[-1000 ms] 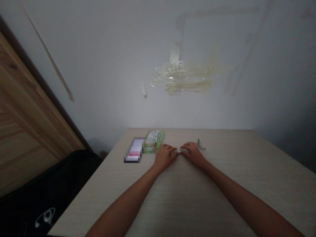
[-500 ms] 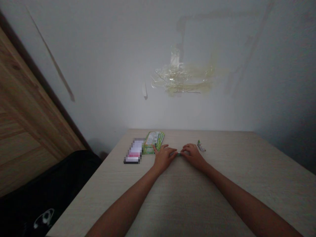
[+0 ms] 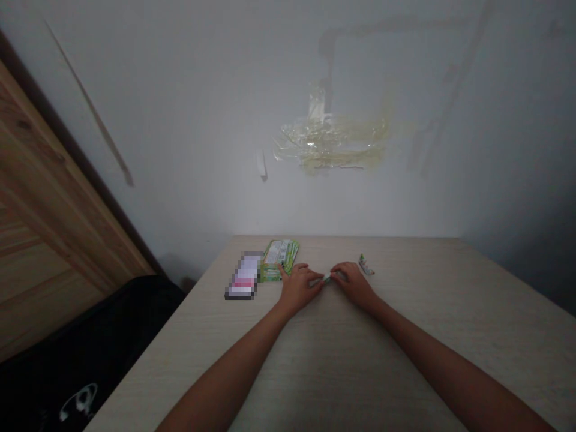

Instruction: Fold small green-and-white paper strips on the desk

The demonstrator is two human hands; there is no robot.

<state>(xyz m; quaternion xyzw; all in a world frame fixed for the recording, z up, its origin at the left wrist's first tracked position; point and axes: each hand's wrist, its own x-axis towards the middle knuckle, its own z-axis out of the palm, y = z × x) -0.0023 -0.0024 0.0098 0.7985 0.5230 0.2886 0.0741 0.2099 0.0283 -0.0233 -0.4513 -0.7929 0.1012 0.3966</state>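
Pale tabletop (image 3: pixel 414 336) — green packet (image 3: pixel 279 258), print unreadable — fingers (image 3: pixel 315 276) pinch small strip (image 3: pixel 327 278).

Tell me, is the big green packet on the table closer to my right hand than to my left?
No, the green packet lies right by the left hand, with the right hand farther off.

Here I am, a small greenish strip (image 3: pixel 327 279) pinched between my left hand (image 3: pixel 300 289) and right hand (image 3: pixel 353 283) over the table (image 3: pixel 351 360)! Green packet (image 3: pixel 279 257) just beyond my left, phone (image 3: pixel 243 276) further left, crumpled wrapper (image 3: pixel 366 265) just past my right.
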